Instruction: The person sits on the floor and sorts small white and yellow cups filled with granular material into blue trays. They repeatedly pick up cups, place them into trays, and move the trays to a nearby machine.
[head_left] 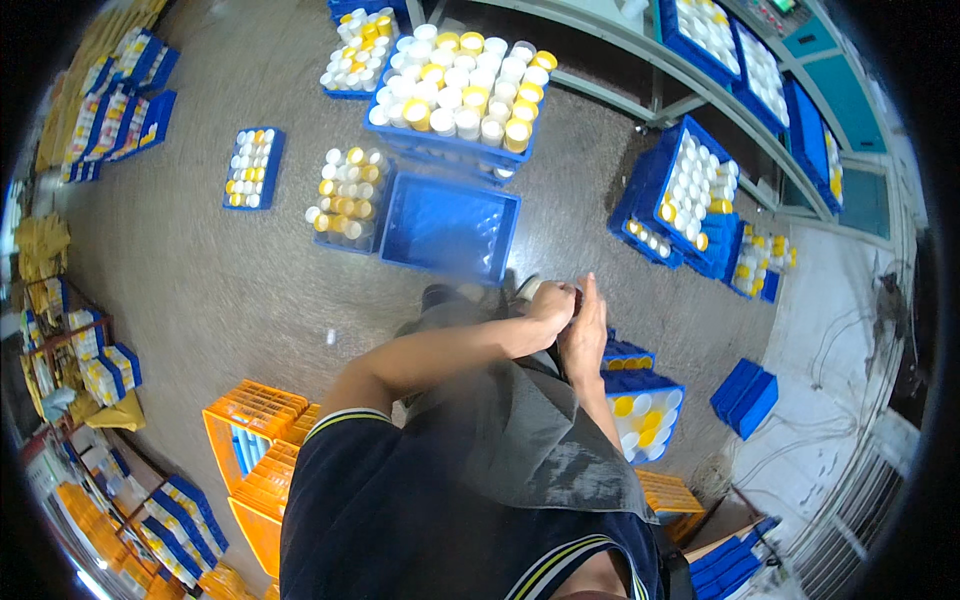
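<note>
In front of my body my two hands are close together, above a grey apron (540, 430). My left hand (548, 308) is closed like a fist, with its forearm reaching across from the left. Beside it on the right, my right hand (585, 335) is held up with its fingers stretched out. A small dark thing (578, 300) shows between the hands, mostly covered, and its kind is hidden. Just beyond the hands a shallow blue crate (392, 262) lies on the floor with its inside bottom showing.
Behind that crate stands a blue crate (450, 150) heaped with white and yellow round containers. More filled crates (655, 195) sit at the right, near a metal-framed bench (600, 45). Orange crates (262, 480) stand at my left, and blue crates (640, 378) are close at my right.
</note>
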